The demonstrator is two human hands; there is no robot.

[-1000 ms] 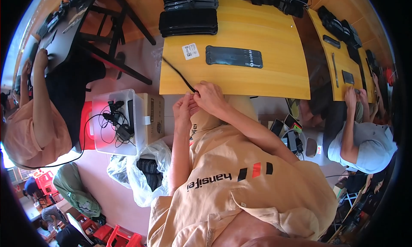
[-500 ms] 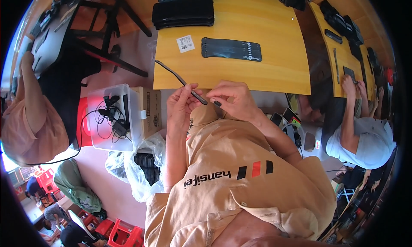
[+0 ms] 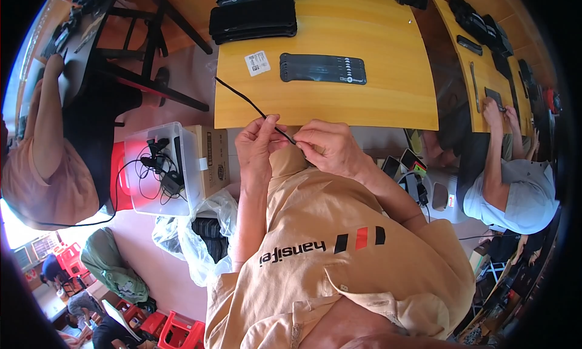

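A long, thin black strip (image 3: 239, 96) slants from above the table's near edge down to my hands. My left hand (image 3: 257, 144) pinches it near its lower end between thumb and fingers. The fingertips of my right hand (image 3: 330, 148) close at that lower end, touching it. The small dark piece my right fingers held is hidden now. Beyond my hands, a flat dark grey panel (image 3: 312, 68) with a row of pale marks lies on the yellow table (image 3: 388, 100). Beside it is a white printed label (image 3: 257, 63).
Stacked black pieces (image 3: 253, 22) sit at the table's far left. Left of me stand a clear plastic bin (image 3: 159, 202) with black cables and a cardboard box (image 3: 210, 158). One person (image 3: 51, 173) works at left, another (image 3: 509, 191) at a right-hand table.
My right hand has moved left and its fingertips have met the strip's lower end, closing the gap. The strip has shifted slightly; my left hand still holds it.
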